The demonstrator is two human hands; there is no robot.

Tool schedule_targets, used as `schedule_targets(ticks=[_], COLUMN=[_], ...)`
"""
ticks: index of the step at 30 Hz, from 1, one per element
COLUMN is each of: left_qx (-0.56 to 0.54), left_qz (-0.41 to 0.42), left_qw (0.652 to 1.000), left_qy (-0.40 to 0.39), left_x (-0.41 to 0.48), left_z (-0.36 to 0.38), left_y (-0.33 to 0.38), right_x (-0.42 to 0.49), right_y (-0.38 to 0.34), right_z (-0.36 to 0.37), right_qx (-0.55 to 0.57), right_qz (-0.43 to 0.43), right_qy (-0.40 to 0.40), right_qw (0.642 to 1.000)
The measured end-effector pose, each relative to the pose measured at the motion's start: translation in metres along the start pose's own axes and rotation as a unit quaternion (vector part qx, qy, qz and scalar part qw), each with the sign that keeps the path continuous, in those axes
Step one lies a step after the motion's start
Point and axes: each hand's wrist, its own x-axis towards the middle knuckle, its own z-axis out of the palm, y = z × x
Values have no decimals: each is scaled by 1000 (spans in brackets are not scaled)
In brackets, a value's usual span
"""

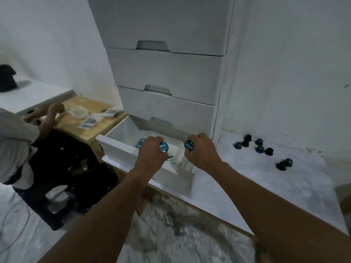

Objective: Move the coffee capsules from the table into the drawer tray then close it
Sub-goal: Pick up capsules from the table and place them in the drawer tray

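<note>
- The tall white drawer unit (167,73) filled the middle of our view, its upper drawers shut
- The white table (266,183) ran out to the right of it and carried the capsules that had not yet been moved
- The bottom drawer (117,147) stood pulled out towards us, with a white divider tray (177,149) sitting inside
- Off to the left another person (17,141) was busy at a wooden table (95,128) strewn with small packets
- Our left hand (152,155) hovered over the open drawer, fingers curled tight round a blue capsule (163,147), its printed lid facing right
- Our right hand (201,151) hung just beside it over the drawer's right edge, fingers wrapped round a second blue capsule (189,145), lid facing left
- The two held capsules were near each other but apart
- A loose cluster of dark capsules (259,149) sat on the table by the wall, well to the right of our hands
- Two more capsules (284,164) lay together nearer the table's front, touching or very nearly
- A few blue capsules (140,143) were already down in the drawer, half hidden behind our left hand
</note>
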Motion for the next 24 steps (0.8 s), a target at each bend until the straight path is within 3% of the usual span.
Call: schedule_targets(ticks=[10, 17, 24], left_qx=[-8, 1, 78], left_qz=[47, 41, 79], left_qw=[998, 995, 972], left_qy=[-32, -93, -208], left_x=[61, 120, 173], left_z=[-32, -9, 27], left_y=[-88, -114, -136], right_x=[46, 100, 151], right_y=[-69, -55, -29], right_z=[69, 103, 155], right_qx=[7, -12, -9], right_qz=[55, 69, 105], right_qy=[25, -41, -120], right_qw=[998, 997, 987])
